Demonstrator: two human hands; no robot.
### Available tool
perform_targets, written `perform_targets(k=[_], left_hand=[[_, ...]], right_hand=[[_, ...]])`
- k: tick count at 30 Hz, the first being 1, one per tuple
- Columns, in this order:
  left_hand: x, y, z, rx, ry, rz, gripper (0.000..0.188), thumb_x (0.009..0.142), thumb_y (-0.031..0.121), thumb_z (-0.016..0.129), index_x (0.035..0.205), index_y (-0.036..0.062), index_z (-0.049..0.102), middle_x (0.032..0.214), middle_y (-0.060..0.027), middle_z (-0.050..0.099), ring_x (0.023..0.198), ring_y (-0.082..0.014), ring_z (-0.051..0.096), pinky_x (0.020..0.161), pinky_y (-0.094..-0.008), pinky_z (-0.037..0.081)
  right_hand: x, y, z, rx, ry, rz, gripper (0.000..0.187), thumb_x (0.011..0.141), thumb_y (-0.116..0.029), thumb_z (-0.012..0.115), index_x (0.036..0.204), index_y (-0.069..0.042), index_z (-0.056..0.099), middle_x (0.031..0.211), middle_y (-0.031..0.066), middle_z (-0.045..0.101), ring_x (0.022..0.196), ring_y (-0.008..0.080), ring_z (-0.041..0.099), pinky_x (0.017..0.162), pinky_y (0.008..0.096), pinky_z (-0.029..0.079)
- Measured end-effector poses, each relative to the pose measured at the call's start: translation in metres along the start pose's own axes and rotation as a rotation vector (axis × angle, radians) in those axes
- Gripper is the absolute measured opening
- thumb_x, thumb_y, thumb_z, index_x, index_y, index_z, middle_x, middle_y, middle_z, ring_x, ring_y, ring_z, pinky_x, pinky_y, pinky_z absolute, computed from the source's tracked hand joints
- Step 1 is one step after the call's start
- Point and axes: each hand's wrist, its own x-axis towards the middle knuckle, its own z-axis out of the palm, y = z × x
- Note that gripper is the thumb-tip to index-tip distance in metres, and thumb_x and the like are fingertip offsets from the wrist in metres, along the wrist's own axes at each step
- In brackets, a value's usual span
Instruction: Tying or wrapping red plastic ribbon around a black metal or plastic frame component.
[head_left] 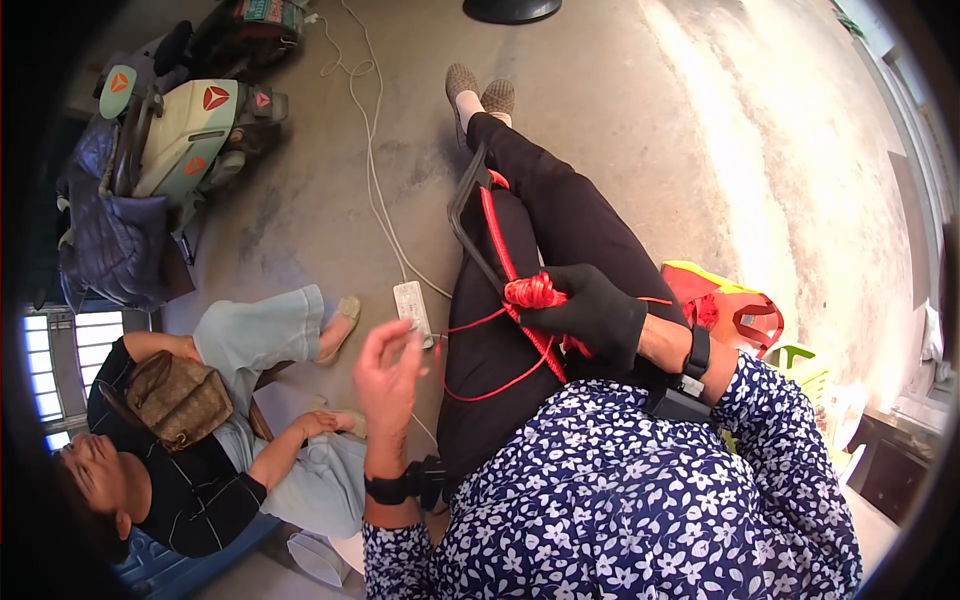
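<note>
My right hand, in a black glove, is closed around a bundle of red cord above my lap. From there a red braided strip runs along a thin black angular frame resting on my thighs; its lower part is hidden by the glove. A thin loop of red cord hangs toward my left side across my dark trousers. Beside that loop, my bare left hand is raised with fingers apart, slightly blurred, and no held thing shows in it.
A seated person with a brown handbag is at my left. A white power strip and its cables lie on the concrete floor near my left leg. Farther left stands a scooter. At my right are a red and yellow bag and a green basket.
</note>
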Motion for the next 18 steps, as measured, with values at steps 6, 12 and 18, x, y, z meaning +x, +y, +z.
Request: perform_targets(k=[6,12,18], left_hand=[[0.01,0.037,0.059,-0.203,-0.315,0.044,0.036,0.087,0.003,0.065,0.121,-0.0024,0.054,0.085,-0.0023,0.062,0.076,-0.0058,0.057,0.058,-0.0197,0.047],[0.014,0.034,0.049,0.033,-0.399,0.07,0.032,0.089,0.005,0.064,0.119,-0.0018,0.058,0.058,0.0078,0.042,0.054,-0.0001,0.036,0.05,-0.0196,0.029],[0.011,0.038,0.048,0.017,-0.508,-0.056,0.029,0.092,0.007,0.06,0.12,-0.0012,0.059,0.06,0.0078,0.041,0.055,-0.0005,0.032,0.049,-0.0212,0.027]], right_hand=[[0.007,0.014,0.003,0.333,-0.022,-0.089,0.045,0.081,-0.017,0.075,0.12,0.002,0.06,0.105,0.0056,0.067,0.094,0.0111,0.061,0.085,0.0269,0.049],[0.007,0.013,0.006,0.269,0.091,-0.049,0.059,0.074,-0.015,0.078,0.125,0.0,0.053,0.112,0.0059,0.064,0.103,0.0148,0.059,0.091,0.0298,0.047],[0.009,0.019,0.012,0.242,0.058,-0.1,0.064,0.07,-0.02,0.08,0.125,0.0,0.054,0.117,0.0114,0.063,0.105,0.0176,0.059,0.093,0.0323,0.047]])
